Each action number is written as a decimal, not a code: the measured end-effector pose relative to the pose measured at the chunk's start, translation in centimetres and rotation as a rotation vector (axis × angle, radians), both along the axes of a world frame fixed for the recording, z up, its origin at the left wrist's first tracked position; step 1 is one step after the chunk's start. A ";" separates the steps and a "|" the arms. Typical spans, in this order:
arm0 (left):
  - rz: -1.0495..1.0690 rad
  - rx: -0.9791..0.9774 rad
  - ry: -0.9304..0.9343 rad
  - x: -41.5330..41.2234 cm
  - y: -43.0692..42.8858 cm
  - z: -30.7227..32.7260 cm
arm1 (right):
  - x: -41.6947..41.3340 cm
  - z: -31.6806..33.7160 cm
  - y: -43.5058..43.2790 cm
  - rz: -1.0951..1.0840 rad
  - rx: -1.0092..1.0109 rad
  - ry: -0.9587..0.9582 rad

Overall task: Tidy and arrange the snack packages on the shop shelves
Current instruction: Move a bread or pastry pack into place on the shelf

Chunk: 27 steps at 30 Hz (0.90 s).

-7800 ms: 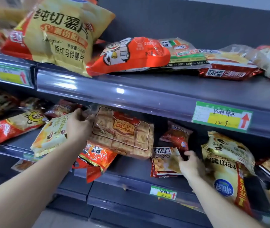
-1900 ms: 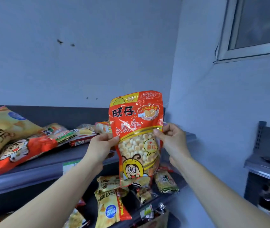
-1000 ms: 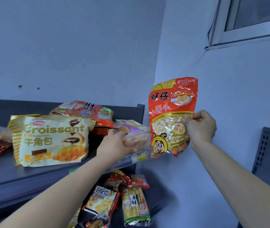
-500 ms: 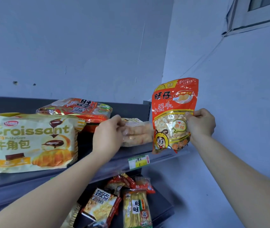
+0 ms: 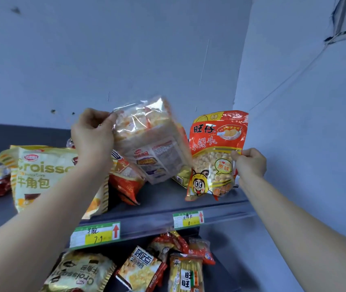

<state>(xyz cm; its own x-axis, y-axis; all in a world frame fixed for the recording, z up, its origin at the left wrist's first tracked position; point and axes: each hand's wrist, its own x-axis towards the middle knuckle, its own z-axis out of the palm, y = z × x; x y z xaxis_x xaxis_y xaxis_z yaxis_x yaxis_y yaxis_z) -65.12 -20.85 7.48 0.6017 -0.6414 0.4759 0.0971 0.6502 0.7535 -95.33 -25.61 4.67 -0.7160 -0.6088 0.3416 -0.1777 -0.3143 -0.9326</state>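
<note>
clear film pack of pale crackers (image 5: 151,142) is held up off the grey metal top shelf (image 5: 163,202), tilted, printed back panel facing the camera, lower corner hanging over an orange-red crinkled snack bag (image 5: 125,183). it is gripped at its upper left end only by the left hand (image 5: 93,134), fingers curled round the film. red-orange stand-up pouch of small round biscuits with a cartoon face (image 5: 215,154) is held upright at the right end of the same shelf, pinched at its right edge by the right hand (image 5: 251,163); whether its base is seated on the shelf or just above it cannot be told. a large yellow-and-white croissant bag (image 5: 45,175) is leaned at the left, near the front lip; green-and-yellow price tags (image 5: 95,233) are fixed on the rail. more snack packs (image 5: 140,270) are piled on the lower shelf (image 5: 218,279). judged step: slot being cleared for the pouch. risks: cracker pack could be dropped, since slick film is held one-handed at one end; orange-red bag could be clipped and dragged off the front when the pack is swung; pouch could topple if released before its base is flat, as it sits close to the shelf's open right end; crackers could be crushed by a tighter grip.
</note>
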 end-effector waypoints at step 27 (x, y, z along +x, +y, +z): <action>-0.089 0.000 0.107 1.1 2.1 -0.5 | 4.5 -5.0 -6.1 0.633 0.476 0.171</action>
